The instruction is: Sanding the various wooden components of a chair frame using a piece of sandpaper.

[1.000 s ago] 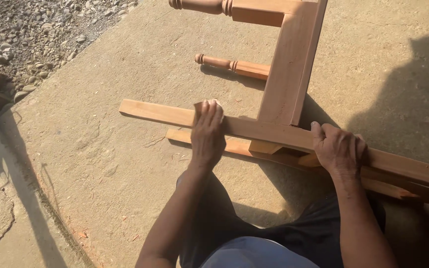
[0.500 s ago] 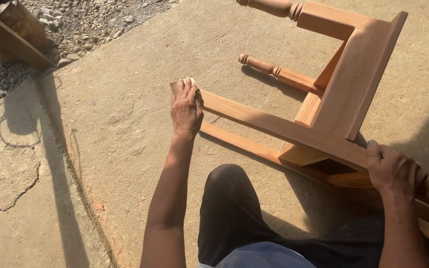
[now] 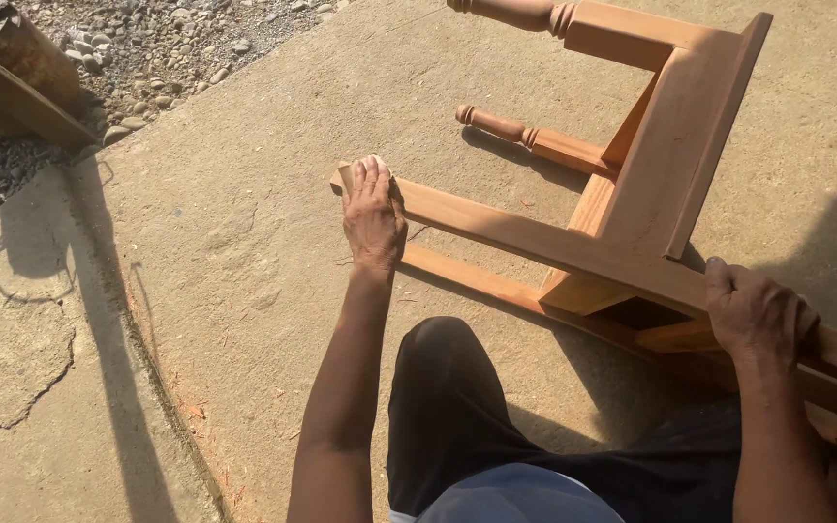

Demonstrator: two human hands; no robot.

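My left hand [image 3: 372, 215] lies flat, fingers together and stretched, pressed on the far end of the long pale wooden rail [image 3: 535, 247] of the unfinished light-brown wooden chair [image 3: 670, 165] that lies on its side. Something thin seems to be under the palm, but I cannot tell what it is. My right hand [image 3: 756, 318] is closed around the same rail near its other end, fingers curled over the top edge.

Compared with one second ago, the left hand has slid along the rail, away from the chair seat and out to the tip. Half a second ago it was already near that tip, so it has moved only a little since. The right hand keeps its grip at the same part of the rail.

The chair lies between and beyond my two hands: the seat rises just beyond the right hand, and two turned legs [image 3: 525, 136] point out beyond the left hand. A second rail [image 3: 477, 281] lies on the grey concrete ground [image 3: 244, 242] just below the left wrist. My knee in dark trousers [image 3: 438, 387] is between my arms. Gravel [image 3: 147, 48] lies well beyond the left hand.
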